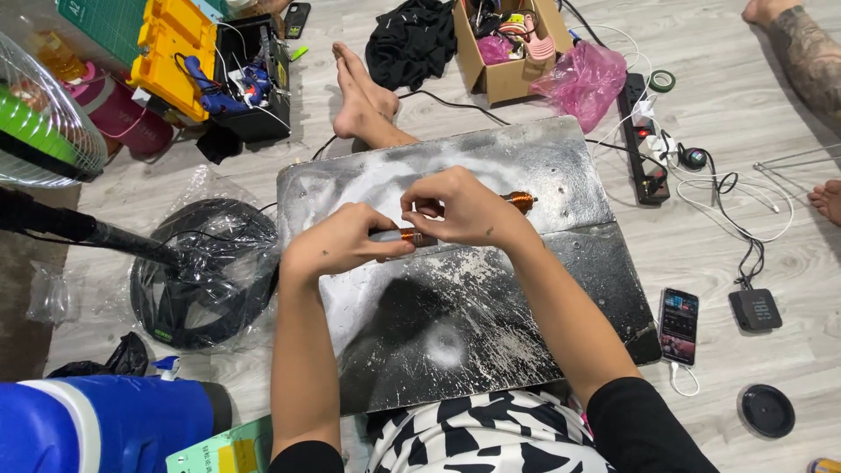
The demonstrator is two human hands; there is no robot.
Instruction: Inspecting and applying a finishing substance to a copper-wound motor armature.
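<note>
1. The thing in hand is a slim rod wound with copper wire (520,201): I see one shiny orange coil at its right end, clear of the fingers, and a second copper coil (408,235) showing between the two hands, with a dark stretch of shaft beside it. The middle of the rod is hidden under the fingers
2. It sits held just above the tabletop, near the middle of the board, running roughly left to right with the right end a little higher
3. My right hand (464,210) is curled closed over the rod's middle, fingers wrapped down and knuckles toward the camera
4. My left hand (346,241) is pinched closed on the left end of the rod, thumb and fingertips meeting at the nearer coil; the two hands touch each other there
5. The tabletop (491,324) is a dark metal-looking board laid on the floor, scuffed and smeared with whitish powder, paler on its far half
6. Beyond it lie a pair of bare feet (359,96) and a cardboard box (504,61) with a pink plastic bag (587,79) beside it
7. To the right a power strip (644,140) and a phone (679,326) lie on the floor; to the left a black ring wrapped in clear plastic (206,271)
</note>
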